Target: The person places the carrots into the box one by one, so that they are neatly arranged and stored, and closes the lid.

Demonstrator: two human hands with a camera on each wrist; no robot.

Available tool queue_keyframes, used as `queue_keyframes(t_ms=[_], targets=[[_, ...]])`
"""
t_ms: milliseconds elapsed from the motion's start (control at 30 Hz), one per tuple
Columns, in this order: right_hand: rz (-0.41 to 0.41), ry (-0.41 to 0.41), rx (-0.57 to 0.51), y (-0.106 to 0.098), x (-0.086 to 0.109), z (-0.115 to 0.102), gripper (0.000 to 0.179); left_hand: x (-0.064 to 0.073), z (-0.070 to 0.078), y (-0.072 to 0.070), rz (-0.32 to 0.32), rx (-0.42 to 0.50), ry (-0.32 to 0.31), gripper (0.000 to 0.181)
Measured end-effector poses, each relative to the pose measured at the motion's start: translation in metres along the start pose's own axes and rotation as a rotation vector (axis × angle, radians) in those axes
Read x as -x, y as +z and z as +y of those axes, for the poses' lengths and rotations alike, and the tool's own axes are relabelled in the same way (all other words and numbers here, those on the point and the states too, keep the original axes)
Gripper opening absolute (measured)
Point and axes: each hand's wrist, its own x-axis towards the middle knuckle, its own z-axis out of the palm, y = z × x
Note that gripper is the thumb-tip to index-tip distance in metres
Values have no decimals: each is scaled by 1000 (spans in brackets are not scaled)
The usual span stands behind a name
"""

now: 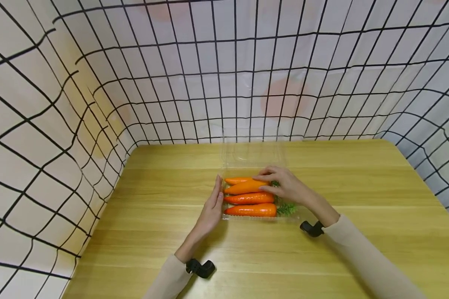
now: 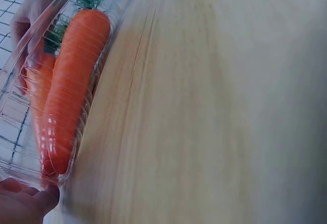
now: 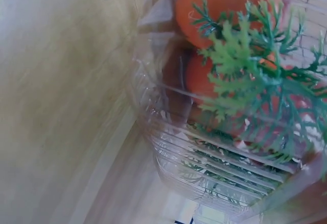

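Several orange carrots with green leafy tops lie side by side in a clear plastic container [image 1: 260, 219], tips to the left. The front carrot [image 1: 251, 210] and the one behind it look redder and glossier than the back two. My right hand [image 1: 284, 185] reaches over the container's right side and pinches the lighter orange carrot [image 1: 243, 187], second from the back, near its thick end. Along the container's left wall rests my left hand [image 1: 210, 209], fingers fairly straight. Green fronds [image 3: 255, 76] fill much of the right wrist view, hiding the right fingertips there.
The container's clear lid [image 1: 252, 151] stands folded back behind it. Everything rests on a wooden table [image 1: 153, 232]. A black wire grid [image 1: 217, 74] backed by pale cloth encloses the back and sides of the table.
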Motion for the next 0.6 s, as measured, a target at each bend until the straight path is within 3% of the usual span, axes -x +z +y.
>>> queue_keyframes(t_ms=[600], targets=[[-1, -13, 9, -1, 2, -1, 38, 1, 0, 2, 1, -11, -12, 58]])
